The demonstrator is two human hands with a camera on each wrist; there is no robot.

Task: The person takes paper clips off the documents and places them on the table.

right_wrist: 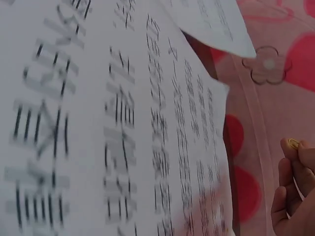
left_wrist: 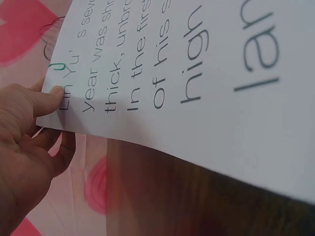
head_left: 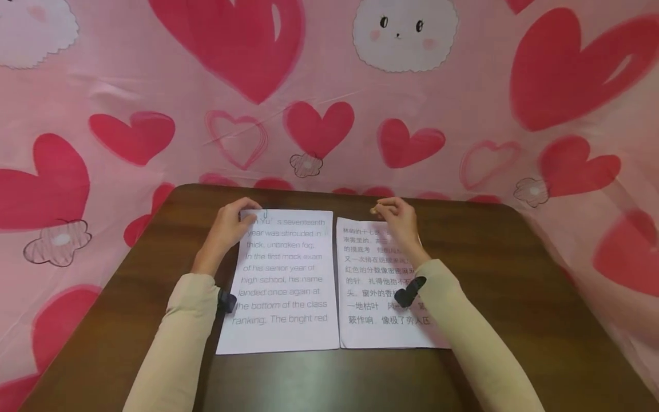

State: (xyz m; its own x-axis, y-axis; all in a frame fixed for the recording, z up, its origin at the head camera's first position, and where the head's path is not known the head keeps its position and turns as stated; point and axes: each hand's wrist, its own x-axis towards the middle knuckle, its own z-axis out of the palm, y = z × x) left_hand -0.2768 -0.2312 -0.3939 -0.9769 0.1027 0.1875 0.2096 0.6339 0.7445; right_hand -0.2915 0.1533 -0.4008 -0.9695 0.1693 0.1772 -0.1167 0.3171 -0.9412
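My left hand pinches the top left corner of the sheet with large English text, thumb on the printed side and fingers behind, as the left wrist view shows. A green paper clip sits on that sheet's top edge, just beyond the thumb. Between the thumb and finger of my right hand is a small yellow paper clip. That hand hovers by the top edge of the sheet with Chinese text, and its wrist and sleeve cover part of the print.
Both sheets lie side by side on a dark brown wooden table, a narrow gap between them. Behind the table hangs a pink cloth printed with red hearts. A small black camera is strapped to each wrist.
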